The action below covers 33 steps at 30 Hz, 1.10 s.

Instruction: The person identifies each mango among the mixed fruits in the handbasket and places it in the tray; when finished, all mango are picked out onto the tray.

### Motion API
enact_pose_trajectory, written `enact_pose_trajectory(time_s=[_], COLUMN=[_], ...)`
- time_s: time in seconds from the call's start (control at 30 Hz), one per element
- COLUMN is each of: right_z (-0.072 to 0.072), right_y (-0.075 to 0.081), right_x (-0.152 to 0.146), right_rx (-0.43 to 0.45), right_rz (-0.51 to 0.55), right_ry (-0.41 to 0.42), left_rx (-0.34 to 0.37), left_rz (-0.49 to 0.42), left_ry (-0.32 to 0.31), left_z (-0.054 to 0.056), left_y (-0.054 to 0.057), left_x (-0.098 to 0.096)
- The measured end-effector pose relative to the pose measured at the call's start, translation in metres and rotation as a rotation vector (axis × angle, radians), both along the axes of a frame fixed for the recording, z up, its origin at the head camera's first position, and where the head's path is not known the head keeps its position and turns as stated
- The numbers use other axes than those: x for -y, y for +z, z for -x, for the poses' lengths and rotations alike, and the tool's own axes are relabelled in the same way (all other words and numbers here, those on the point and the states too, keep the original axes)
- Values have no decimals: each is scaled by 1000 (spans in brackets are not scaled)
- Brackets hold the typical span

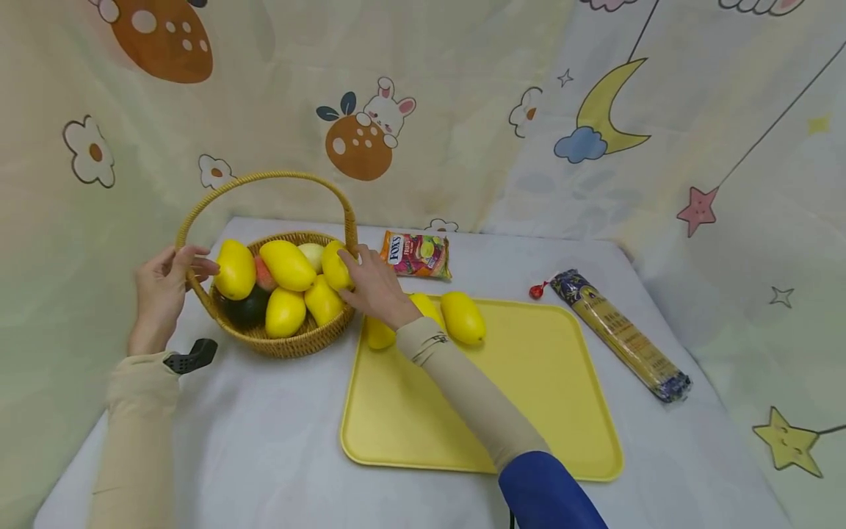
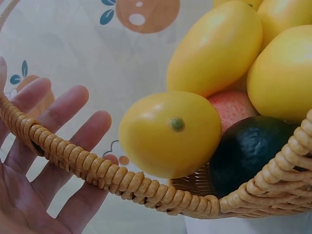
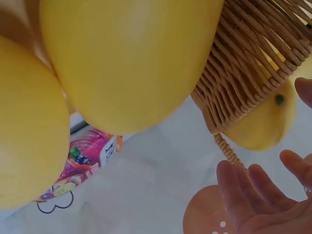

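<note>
A wicker basket [image 1: 291, 351] with a tall handle [image 1: 277, 175] holds several yellow mangoes [image 1: 287, 264], a dark green avocado-like fruit [image 1: 247, 308], a reddish speckled fruit [image 2: 233, 108] and a pale one [image 1: 312, 256]. My left hand [image 1: 161, 290] is at the handle's left foot. Its spread fingers [image 2: 73, 105] lie behind the handle in the left wrist view. At the basket's right side, my right hand [image 1: 378, 285] reaches beside the handle, next to a mango [image 1: 335, 266]. Its fingers [image 3: 273, 190] are loosely extended in the right wrist view.
Right of the basket lies a yellow tray [image 1: 515, 397]; mangoes [image 1: 463, 317] sit at its back left, partly behind my right forearm. A candy bag [image 1: 416, 255] lies behind it. A red-wrapped candy [image 1: 537, 291] and a spaghetti pack [image 1: 621, 334] lie to the right.
</note>
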State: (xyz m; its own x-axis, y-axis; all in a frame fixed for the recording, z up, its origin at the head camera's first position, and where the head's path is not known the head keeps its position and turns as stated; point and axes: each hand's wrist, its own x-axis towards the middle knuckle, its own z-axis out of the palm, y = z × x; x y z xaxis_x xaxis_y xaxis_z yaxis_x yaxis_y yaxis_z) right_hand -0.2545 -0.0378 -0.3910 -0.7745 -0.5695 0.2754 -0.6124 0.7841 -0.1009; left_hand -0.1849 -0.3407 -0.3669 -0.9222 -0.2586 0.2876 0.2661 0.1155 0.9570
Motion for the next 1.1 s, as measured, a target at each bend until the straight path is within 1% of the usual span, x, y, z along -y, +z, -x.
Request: enact_pose_trajectory(time_s=[0.2, 0.33, 0.47, 0.57, 0.73, 0.87, 0.97, 1.1], right_z=[6, 7, 10, 12, 13, 12, 12, 11], right_y=[-4, -4, -4, -4, -5, -6, -8, -9], right_x=[7, 12, 19, 23, 29, 32, 33, 31], right_rx=[36, 40, 51, 47, 34, -4, -28, -23], right_rz=[-19, -20, -37, -57, -87, -98, -94, -65], right_ry=[-15, -21, -14, -18, -46, -71, -84, -73], left_rx=[31, 25, -4, -20, -17, -7, 8, 14], left_rz=[73, 56, 4, -16, -6, 10, 22, 14], left_ry=[25, 18, 1, -5, 4, 14, 18, 16], left_z=[0, 2, 3, 2, 1, 1, 0, 0], left_y=[0, -1, -2, -3, -3, -2, -1, -2], left_x=[-1, -1, -1, 0, 0, 0, -1, -1])
